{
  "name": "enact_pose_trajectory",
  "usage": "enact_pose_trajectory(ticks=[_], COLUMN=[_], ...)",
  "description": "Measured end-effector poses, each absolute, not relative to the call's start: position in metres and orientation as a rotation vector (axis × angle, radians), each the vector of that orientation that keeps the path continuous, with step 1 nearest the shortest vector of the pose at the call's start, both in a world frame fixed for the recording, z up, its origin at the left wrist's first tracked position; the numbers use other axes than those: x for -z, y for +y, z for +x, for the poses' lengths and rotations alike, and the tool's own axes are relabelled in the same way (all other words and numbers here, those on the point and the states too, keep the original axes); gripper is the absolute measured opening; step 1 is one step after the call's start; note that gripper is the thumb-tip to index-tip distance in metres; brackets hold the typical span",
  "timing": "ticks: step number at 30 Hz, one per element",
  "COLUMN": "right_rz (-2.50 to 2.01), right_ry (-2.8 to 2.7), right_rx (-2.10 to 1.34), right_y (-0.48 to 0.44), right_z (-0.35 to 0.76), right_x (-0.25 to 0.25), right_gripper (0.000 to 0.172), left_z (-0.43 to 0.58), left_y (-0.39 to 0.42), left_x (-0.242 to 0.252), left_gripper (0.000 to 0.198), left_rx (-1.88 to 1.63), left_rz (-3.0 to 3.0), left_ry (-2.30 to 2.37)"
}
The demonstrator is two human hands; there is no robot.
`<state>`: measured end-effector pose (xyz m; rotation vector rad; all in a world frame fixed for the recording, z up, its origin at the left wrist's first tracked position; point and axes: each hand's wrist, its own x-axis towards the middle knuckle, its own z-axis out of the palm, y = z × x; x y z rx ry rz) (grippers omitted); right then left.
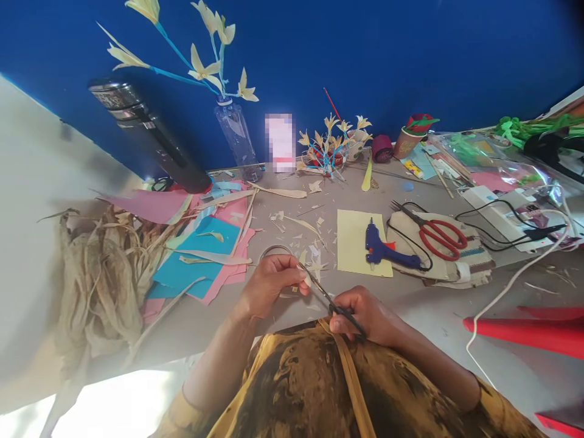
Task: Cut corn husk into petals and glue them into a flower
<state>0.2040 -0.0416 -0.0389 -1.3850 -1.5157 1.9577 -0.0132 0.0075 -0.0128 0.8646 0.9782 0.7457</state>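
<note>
Close to the table's front edge, my right hand (365, 316) is closed around the handles of a pair of black-handled scissors (325, 293). Their blades point up and to the left, toward my left hand (278, 283). Between its thumb and fingers my left hand pinches a small pale petal piece (307, 280), right beside the blade tips. A round ring-shaped object (275, 248) shows partly behind my left hand. Cream-coloured scraps (316, 258) are scattered on the table just beyond both hands.
Blue sheets (201, 252) and dried husks (107, 280) lie left. Right are a blue glue gun (387, 248) on yellow paper (349, 237), red-handled scissors (440, 237) on folded cloth and a power strip (497, 216). A dark flask (150, 134) and flower-filled bottle (237, 137) stand behind.
</note>
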Motion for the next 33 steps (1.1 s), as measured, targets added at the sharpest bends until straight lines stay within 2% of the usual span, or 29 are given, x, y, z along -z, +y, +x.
enact_pose_trajectory(ticks=[10, 19, 26, 33], right_rz=[-1.259, -1.35, -1.124, -1.149], right_ry=[-1.532, -1.51, -1.362, -1.051], right_rx=[-2.06, -1.983, -1.922, -1.625], right_y=[-0.041, -0.041, -0.039, -0.028], right_z=[0.209, 0.211, 0.208, 0.193], right_x=[0.041, 0.045, 0.048, 0.039], right_gripper=[0.044, 0.05, 0.051, 0.032], left_z=[-0.015, -0.017, -0.007, 0.004], left_y=[0.008, 0.008, 0.003, -0.001], left_x=[0.016, 0.014, 0.018, 0.022], left_gripper=[0.015, 0.016, 0.021, 0.024], left_rx=[-0.708, -0.707, -0.842, -0.823], left_rz=[0.865, 0.858, 0.659, 0.577], left_ry=[0.972, 0.973, 0.907, 0.877])
